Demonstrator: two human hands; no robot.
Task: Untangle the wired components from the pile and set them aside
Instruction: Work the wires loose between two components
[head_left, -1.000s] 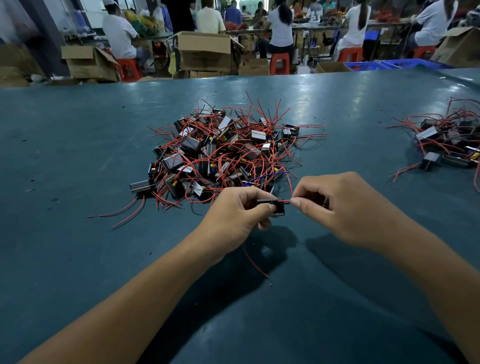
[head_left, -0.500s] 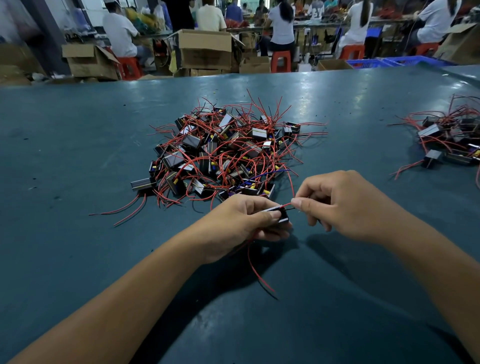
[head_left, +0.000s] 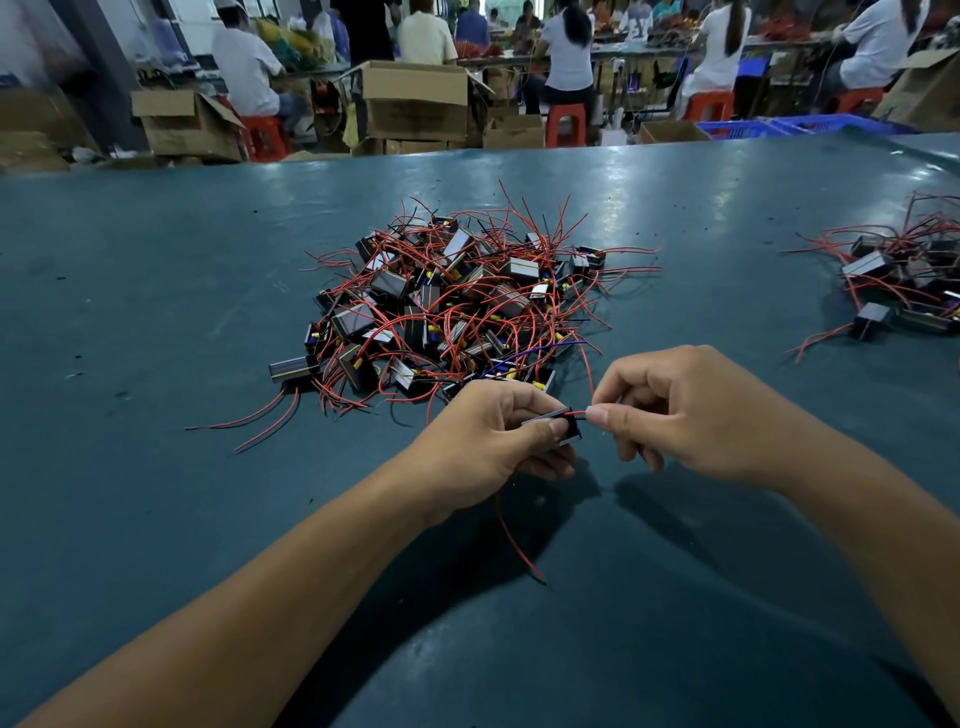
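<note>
A tangled pile (head_left: 447, 306) of small black box components with red and black wires lies in the middle of the dark teal table (head_left: 156, 312). Just in front of it, my left hand (head_left: 493, 436) grips one black component (head_left: 567, 427), thumb on top. A red wire (head_left: 514, 540) hangs from under that hand down to the table. My right hand (head_left: 680, 415) pinches the component's red wire right at its end, between thumb and forefinger. A smaller heap of separated components (head_left: 904, 280) lies at the right edge.
Beyond the table's far edge stand cardboard boxes (head_left: 415, 104), red stools (head_left: 566, 122) and a blue crate (head_left: 800, 126), with several seated people working at benches. Loose red wires (head_left: 260, 421) trail from the pile's left front.
My left hand has turned the component so its end faces my right hand. The hanging red wire has swung lower toward me. Both hands stayed close together in front of the pile.
</note>
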